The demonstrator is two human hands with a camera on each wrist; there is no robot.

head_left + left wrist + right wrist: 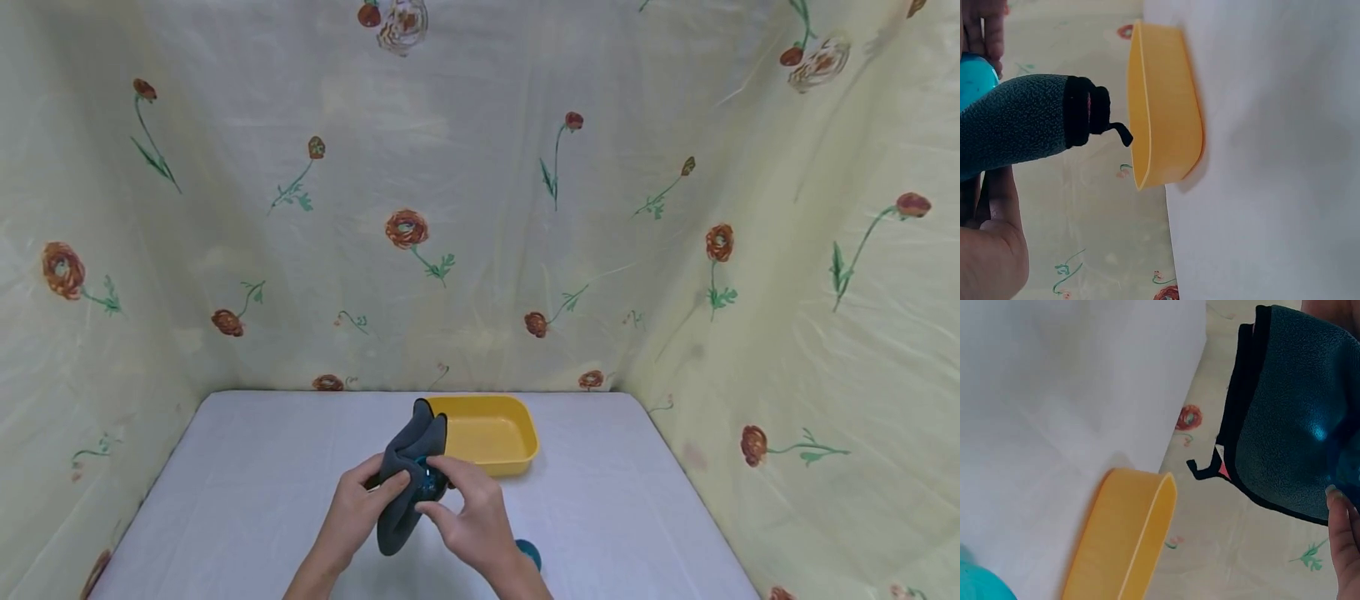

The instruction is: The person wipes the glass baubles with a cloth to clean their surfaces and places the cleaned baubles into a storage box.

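Above the table, my left hand grips a folded dark grey-blue cloth with black trim, thumb on its near face. A small black hanging loop sticks out from the cloth's edge in the left wrist view. My right hand pinches a shiny, see-through blue round object between thumb and fingers. The cloth lies against and partly around this object, hiding much of its shape, so I cannot tell its exact kind.
A yellow rectangular tub stands behind the hands on the white-covered table. Near my right wrist sits another teal round object, partly hidden by the forearm. Flower-printed curtains enclose the table's back and sides.
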